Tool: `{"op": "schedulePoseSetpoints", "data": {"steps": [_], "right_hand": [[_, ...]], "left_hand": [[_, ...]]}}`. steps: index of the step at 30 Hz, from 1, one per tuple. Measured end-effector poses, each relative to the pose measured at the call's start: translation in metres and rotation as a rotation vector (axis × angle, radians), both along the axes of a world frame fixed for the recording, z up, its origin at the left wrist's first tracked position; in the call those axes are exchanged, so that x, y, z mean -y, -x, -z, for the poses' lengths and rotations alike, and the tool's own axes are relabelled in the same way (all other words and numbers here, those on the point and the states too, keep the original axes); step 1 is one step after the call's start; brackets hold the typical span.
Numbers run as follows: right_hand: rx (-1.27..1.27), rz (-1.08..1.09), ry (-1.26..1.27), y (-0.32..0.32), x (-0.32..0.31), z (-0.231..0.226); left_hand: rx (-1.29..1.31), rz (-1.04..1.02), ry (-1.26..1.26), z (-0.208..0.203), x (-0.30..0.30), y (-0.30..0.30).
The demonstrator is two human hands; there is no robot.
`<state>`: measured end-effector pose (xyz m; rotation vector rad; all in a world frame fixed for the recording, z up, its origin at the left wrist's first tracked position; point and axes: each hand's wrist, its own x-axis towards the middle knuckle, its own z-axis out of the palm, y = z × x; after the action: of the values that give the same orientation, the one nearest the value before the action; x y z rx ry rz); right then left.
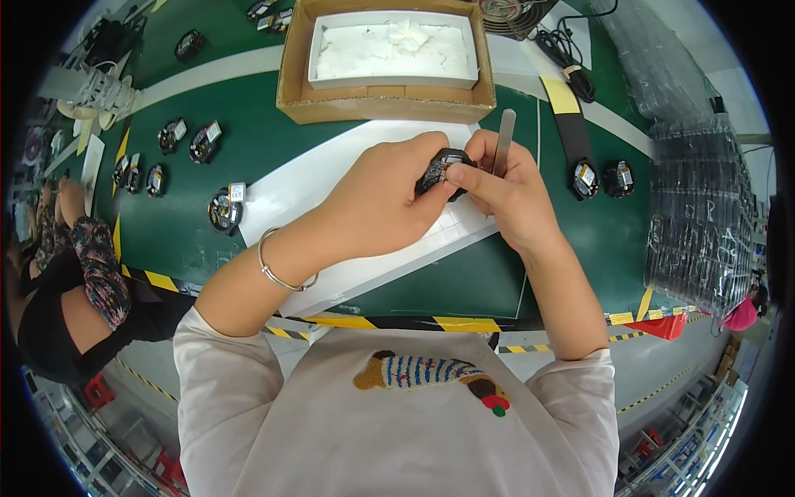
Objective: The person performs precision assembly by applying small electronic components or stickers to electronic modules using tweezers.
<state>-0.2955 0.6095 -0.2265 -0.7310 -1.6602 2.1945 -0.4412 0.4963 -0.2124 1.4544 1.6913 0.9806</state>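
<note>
My left hand is closed round a small black watch-like device body, held above a white sheet. With thumb and fingertips, my right hand pinches at the near right side of the same device. A flat metal tool with a rounded end sticks up between the fingers of that hand; its lower end is mostly hidden. The inner parts of the device are largely covered by my fingers. Nearest on the left, a similar device body with a white label lies on the green mat.
Beyond my hands stands a cardboard box with a white tray inside. More device bodies lie left and right, including one on a black strip. Stacked clear plastic trays rise at the right. Another person's arm is at the left.
</note>
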Motion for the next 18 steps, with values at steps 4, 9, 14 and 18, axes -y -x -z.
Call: {"op": "schedulePoseSetpoints", "data": {"steps": [4,9,14,18], "right_hand": [[0.018,0.038,-0.219,-0.003,0.0,0.0],[-0.056,0.072,-0.226,-0.003,0.003,0.011],[0.016,0.048,-0.57,-0.016,-0.017,-0.03],[0.299,0.223,-0.872,-0.089,-0.079,-0.049]], "left_hand": [[0.17,0.089,0.002,0.004,0.0,0.007],[0.18,-0.031,-0.131,0.012,-0.001,-0.005],[-0.041,-0.062,-0.157,-0.005,0.001,-0.006],[-0.153,-0.031,-0.176,-0.037,0.011,0.006]]}}
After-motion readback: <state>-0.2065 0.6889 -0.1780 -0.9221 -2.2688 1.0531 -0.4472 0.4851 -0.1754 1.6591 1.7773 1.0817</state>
